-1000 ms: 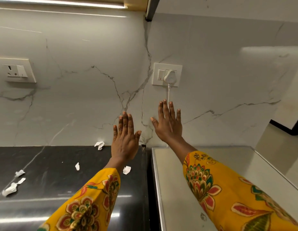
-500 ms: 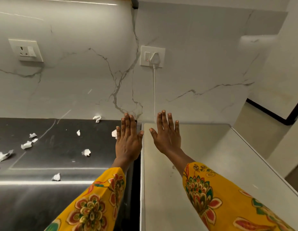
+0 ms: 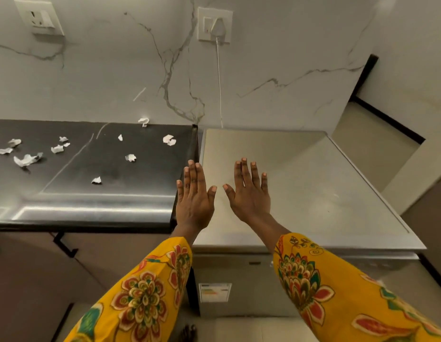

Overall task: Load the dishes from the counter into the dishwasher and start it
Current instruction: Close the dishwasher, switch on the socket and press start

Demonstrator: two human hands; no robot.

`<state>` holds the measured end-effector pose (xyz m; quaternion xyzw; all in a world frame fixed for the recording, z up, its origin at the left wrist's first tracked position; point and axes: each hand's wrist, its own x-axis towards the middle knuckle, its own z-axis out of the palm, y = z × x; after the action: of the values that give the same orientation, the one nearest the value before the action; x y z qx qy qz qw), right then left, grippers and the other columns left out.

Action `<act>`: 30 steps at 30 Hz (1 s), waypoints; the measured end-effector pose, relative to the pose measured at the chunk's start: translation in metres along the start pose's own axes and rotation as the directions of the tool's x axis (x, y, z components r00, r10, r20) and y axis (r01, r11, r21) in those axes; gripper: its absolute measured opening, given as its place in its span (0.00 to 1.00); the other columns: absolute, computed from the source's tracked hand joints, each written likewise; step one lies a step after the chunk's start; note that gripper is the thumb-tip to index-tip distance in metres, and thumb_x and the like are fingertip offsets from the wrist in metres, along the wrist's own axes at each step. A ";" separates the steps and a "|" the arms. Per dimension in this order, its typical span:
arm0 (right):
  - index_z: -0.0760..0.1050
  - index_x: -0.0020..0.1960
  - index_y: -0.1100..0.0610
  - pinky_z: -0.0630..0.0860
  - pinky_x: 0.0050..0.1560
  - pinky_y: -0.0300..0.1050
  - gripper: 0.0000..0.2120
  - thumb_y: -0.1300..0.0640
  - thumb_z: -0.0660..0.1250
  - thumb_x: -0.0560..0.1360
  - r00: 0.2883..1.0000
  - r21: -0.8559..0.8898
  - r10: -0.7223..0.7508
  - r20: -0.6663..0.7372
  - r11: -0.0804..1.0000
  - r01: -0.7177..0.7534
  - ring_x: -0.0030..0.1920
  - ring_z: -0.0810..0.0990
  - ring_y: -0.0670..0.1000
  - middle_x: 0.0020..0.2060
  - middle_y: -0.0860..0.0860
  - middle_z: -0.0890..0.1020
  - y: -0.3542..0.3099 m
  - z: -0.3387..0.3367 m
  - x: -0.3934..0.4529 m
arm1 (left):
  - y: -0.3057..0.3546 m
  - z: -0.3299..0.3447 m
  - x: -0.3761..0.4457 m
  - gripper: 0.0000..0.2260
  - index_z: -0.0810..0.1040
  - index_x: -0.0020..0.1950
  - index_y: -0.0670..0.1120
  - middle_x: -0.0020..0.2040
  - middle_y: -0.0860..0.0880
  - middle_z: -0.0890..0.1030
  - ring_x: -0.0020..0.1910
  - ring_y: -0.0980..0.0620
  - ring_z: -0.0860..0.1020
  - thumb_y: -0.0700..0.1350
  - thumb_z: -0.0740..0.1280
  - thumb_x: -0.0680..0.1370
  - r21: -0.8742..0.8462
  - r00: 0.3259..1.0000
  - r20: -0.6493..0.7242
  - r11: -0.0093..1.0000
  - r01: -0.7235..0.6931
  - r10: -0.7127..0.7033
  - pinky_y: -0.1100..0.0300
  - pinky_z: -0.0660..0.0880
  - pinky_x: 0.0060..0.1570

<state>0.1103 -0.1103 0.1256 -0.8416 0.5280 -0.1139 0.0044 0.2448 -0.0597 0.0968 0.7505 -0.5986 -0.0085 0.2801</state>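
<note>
A silver freestanding dishwasher (image 3: 300, 188) stands right of the black counter (image 3: 96, 193), its door shut and a label on its front. My left hand (image 3: 193, 198) and my right hand (image 3: 250, 193) are held out side by side above the dishwasher's front left top, backs up, fingers straight, holding nothing. I see no dishes on the counter, only several crumpled scraps of white paper (image 3: 27, 159).
A white plug and cord (image 3: 218, 28) run from a wall socket down behind the dishwasher. A second socket (image 3: 40, 18) is on the marble wall at the left. Brown cabinet doors with black handles (image 3: 64, 243) sit below the counter.
The view has tilted down from the wall, bringing the dishwasher's top, its front and the counter into sight. Both hands stay flat and side by side, lower against the scene.
</note>
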 end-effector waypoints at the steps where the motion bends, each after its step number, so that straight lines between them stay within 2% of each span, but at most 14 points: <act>1: 0.32 0.75 0.53 0.32 0.71 0.52 0.32 0.40 0.42 0.80 1.000 0.008 0.001 0.008 1.000 -0.001 0.75 0.33 0.53 0.75 0.50 0.34 0.002 0.003 -0.011 | 0.002 0.003 -0.010 0.31 0.29 0.72 0.48 0.71 0.53 0.26 0.71 0.55 0.28 0.62 0.33 0.74 0.008 1.000 0.007 1.000 0.006 -0.006 0.55 0.30 0.70; 7: 0.33 0.76 0.53 0.33 0.72 0.53 0.31 0.41 0.42 0.81 0.996 0.048 0.007 0.086 0.999 -0.011 0.75 0.33 0.54 0.76 0.50 0.35 0.014 0.032 -0.068 | 0.003 0.023 -0.068 0.31 0.33 0.73 0.46 0.73 0.51 0.31 0.72 0.54 0.30 0.62 0.37 0.77 0.024 0.998 0.055 0.999 0.022 -0.023 0.55 0.31 0.71; 12: 0.27 0.72 0.53 0.30 0.70 0.52 0.34 0.36 0.28 0.72 0.992 0.059 -0.027 0.125 0.998 0.019 0.74 0.31 0.53 0.71 0.48 0.28 0.018 0.063 -0.105 | -0.004 0.040 -0.104 0.33 0.31 0.73 0.47 0.74 0.51 0.30 0.73 0.55 0.30 0.65 0.31 0.75 0.040 0.993 0.110 0.998 0.039 -0.044 0.55 0.30 0.70; 17: 0.30 0.74 0.51 0.28 0.72 0.50 0.32 0.39 0.42 0.80 0.989 0.120 -0.066 0.136 0.992 0.050 0.72 0.26 0.50 0.71 0.47 0.26 0.014 0.093 -0.131 | -0.014 0.048 -0.127 0.34 0.31 0.74 0.47 0.74 0.51 0.29 0.72 0.57 0.27 0.66 0.29 0.74 0.036 0.984 0.160 0.997 0.072 -0.077 0.58 0.28 0.69; 19: 0.36 0.76 0.52 0.31 0.72 0.51 0.33 0.39 0.46 0.79 0.995 0.080 -0.046 0.092 0.996 0.038 0.74 0.30 0.51 0.74 0.48 0.32 0.010 0.108 -0.144 | -0.018 0.050 -0.136 0.35 0.31 0.74 0.47 0.74 0.51 0.29 0.72 0.56 0.27 0.67 0.29 0.74 0.035 0.979 0.178 0.995 0.089 -0.094 0.60 0.26 0.68; 23: 0.42 0.77 0.54 0.38 0.72 0.53 0.36 0.39 0.50 0.77 0.990 0.069 -0.023 0.142 0.998 0.013 0.76 0.38 0.56 0.77 0.52 0.40 0.001 0.128 -0.171 | -0.023 0.055 -0.154 0.35 0.31 0.73 0.48 0.73 0.52 0.29 0.72 0.55 0.28 0.68 0.27 0.72 0.032 0.967 0.216 0.991 0.132 -0.136 0.60 0.27 0.68; 25: 0.45 0.78 0.54 0.40 0.73 0.54 0.36 0.38 0.50 0.76 0.980 0.079 -0.016 0.199 0.997 0.001 0.76 0.46 0.60 0.77 0.54 0.47 -0.005 0.136 -0.179 | -0.027 0.058 -0.162 0.36 0.32 0.73 0.48 0.73 0.52 0.29 0.73 0.54 0.30 0.68 0.26 0.72 0.041 0.962 0.226 0.988 0.147 -0.152 0.58 0.29 0.69; 27: 0.46 0.77 0.55 0.43 0.74 0.55 0.36 0.36 0.46 0.76 0.962 0.067 0.000 0.274 0.998 -0.020 0.74 0.53 0.64 0.76 0.55 0.53 -0.011 0.142 -0.183 | -0.033 0.063 -0.170 0.35 0.31 0.73 0.48 0.73 0.52 0.29 0.73 0.54 0.30 0.67 0.26 0.72 0.046 0.954 0.253 0.987 0.154 -0.161 0.58 0.29 0.69; 29: 0.34 0.75 0.53 0.36 0.72 0.54 0.37 0.33 0.33 0.74 0.940 0.074 -0.010 0.342 0.997 -0.016 0.76 0.44 0.63 0.77 0.54 0.46 -0.015 0.145 -0.183 | -0.038 0.067 -0.177 0.34 0.29 0.72 0.49 0.73 0.52 0.28 0.72 0.55 0.28 0.67 0.26 0.72 0.053 0.945 0.282 0.986 0.159 -0.168 0.58 0.29 0.69; 30: 0.29 0.73 0.52 0.32 0.70 0.53 0.36 0.32 0.29 0.72 0.922 0.103 -0.016 0.386 0.994 -0.025 0.76 0.39 0.61 0.77 0.54 0.41 -0.016 0.145 -0.182 | -0.040 0.069 -0.181 0.34 0.29 0.72 0.49 0.73 0.52 0.28 0.72 0.55 0.28 0.67 0.27 0.73 0.055 0.941 0.291 0.985 0.162 -0.171 0.58 0.28 0.69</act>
<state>0.0771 0.0428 -0.0477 -0.8449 0.5119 0.0262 0.1532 0.2050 0.0801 -0.0366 0.7928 -0.5681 -0.1349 0.1747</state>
